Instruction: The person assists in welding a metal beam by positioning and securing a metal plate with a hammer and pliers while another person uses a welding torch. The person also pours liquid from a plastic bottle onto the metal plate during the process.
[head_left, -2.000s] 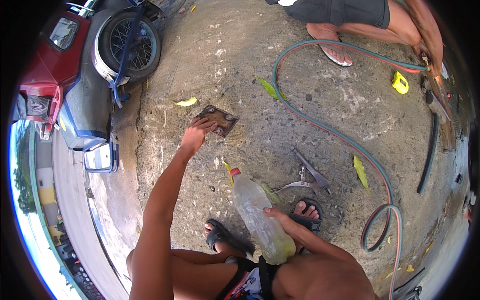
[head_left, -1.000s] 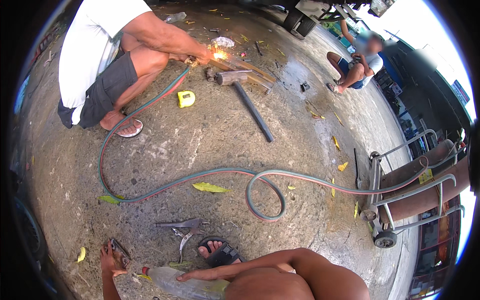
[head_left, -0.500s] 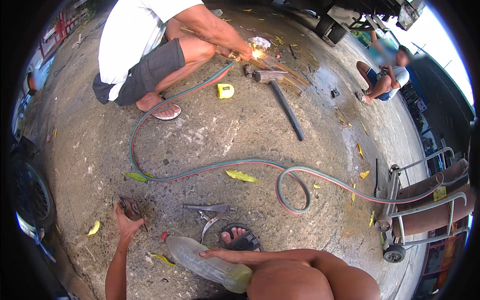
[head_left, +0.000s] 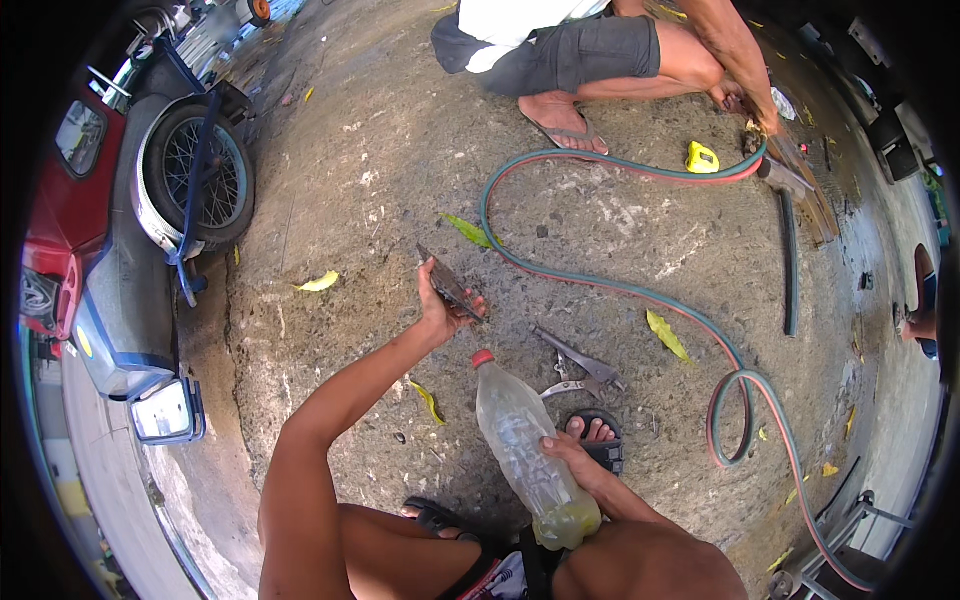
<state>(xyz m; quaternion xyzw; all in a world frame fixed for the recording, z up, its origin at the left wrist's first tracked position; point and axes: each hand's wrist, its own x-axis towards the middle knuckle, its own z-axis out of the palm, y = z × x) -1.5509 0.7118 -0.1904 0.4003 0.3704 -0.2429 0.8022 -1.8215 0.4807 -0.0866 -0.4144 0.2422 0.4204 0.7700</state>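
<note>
My left hand (head_left: 437, 308) is closed around a dark, flat metal piece (head_left: 455, 287), held just above the concrete with its fingers along the edges. A clear plastic bottle (head_left: 507, 418) with a red cap leans across toward my right knee, a little yellowish liquid at its bottom end. Wrapped on the bottle's side is my right hand (head_left: 572, 458), thumb uppermost. Between the bottle and my sandalled foot (head_left: 597, 430) lies a grey metal tool with curved jaws (head_left: 580, 362), touched by neither hand.
Teal-and-red twin hose (head_left: 620, 285) snakes over the concrete to a crouching co-worker (head_left: 600, 55). Near that person are a yellow tape measure (head_left: 702, 157), a sledgehammer (head_left: 790, 250) and metal bars (head_left: 815, 205). A motorcycle with a sidecar (head_left: 130, 260) stands at left.
The view has swung left, bringing the motorcycle in and shifting the co-worker rightward. Bright sparks at the co-worker's hands no longer show. Both my hands keep their holds; the metal piece appears more tilted.
</note>
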